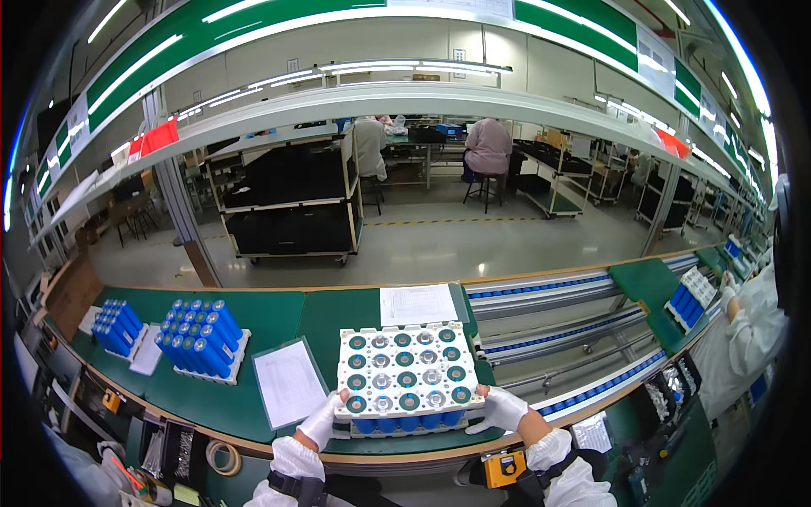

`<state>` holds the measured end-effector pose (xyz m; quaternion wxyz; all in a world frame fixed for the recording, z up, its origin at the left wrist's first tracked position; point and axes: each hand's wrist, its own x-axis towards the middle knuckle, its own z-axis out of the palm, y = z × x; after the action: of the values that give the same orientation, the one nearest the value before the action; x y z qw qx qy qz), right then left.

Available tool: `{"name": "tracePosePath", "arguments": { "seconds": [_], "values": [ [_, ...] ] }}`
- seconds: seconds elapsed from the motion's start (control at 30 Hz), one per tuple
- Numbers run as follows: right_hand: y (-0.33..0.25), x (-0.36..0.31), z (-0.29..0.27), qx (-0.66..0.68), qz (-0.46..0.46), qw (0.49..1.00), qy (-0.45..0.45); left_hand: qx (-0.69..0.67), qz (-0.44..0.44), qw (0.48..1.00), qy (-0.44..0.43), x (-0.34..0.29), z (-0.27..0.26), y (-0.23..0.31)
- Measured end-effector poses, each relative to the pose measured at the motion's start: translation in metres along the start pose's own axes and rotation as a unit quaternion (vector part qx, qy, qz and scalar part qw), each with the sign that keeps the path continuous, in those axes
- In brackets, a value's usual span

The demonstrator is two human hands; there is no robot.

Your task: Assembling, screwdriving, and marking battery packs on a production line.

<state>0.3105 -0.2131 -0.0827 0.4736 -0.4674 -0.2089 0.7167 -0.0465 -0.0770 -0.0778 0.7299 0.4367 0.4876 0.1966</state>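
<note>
A battery pack [405,368] of blue cylindrical cells sits between white plastic holders, in front of me at the bench's near edge. Round cell ends, some with green rings and some plain silver, show through its top holder. My left hand [321,421], in a white glove with bare fingertips, grips the pack's near left corner. On the near right corner my right hand [503,411], gloved the same way, has its thumb at the top holder and its fingers along the side. Parts of the fingers are hidden by the pack.
Left on the green bench stand two groups of blue cells [201,334] in white holders. Paper sheets [289,382] lie beside and behind the pack. Roller conveyor [549,286] runs right, toward a co-worker's white sleeve [748,338] and another pack [693,296]. Tape rolls [223,457] lie near left.
</note>
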Motion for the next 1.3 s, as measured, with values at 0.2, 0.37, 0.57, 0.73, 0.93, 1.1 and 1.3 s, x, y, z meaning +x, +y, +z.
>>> {"name": "tracePosePath", "arguments": {
  "seconds": [0.2, 0.37, 0.57, 0.73, 0.93, 1.1, 1.3],
  "values": [
    [0.001, 0.005, 0.001, -0.024, 0.038, 0.999, 0.012, -0.085, 0.081, 0.991, -0.056, 0.002, 0.002, -0.005],
    [0.005, 0.004, -0.001, -0.019, 0.027, 0.999, 0.041, -0.063, 0.083, 0.991, -0.086, 0.003, -0.003, -0.003],
    [-0.035, -0.046, 0.056, -0.508, -0.43, 0.673, 0.324, -0.038, 0.008, 0.999, -0.037, -0.005, -0.001, -0.007],
    [-0.033, -0.059, 0.107, -0.627, -0.538, 0.532, 0.187, -0.088, 0.034, 0.995, -0.028, -0.008, 0.011, -0.005],
    [-0.007, -0.022, 0.162, -0.662, -0.561, 0.465, 0.177, -0.103, 0.068, 0.992, -0.03, -0.005, 0.016, -0.008],
    [0.01, 0.004, 0.172, -0.706, -0.529, 0.429, 0.194, -0.136, 0.114, 0.983, -0.037, -0.014, 0.024, -0.002],
    [0.011, 0.006, 0.17, -0.707, -0.543, 0.411, 0.189, -0.143, 0.107, 0.983, -0.039, -0.008, 0.019, -0.006]
  ]
}}
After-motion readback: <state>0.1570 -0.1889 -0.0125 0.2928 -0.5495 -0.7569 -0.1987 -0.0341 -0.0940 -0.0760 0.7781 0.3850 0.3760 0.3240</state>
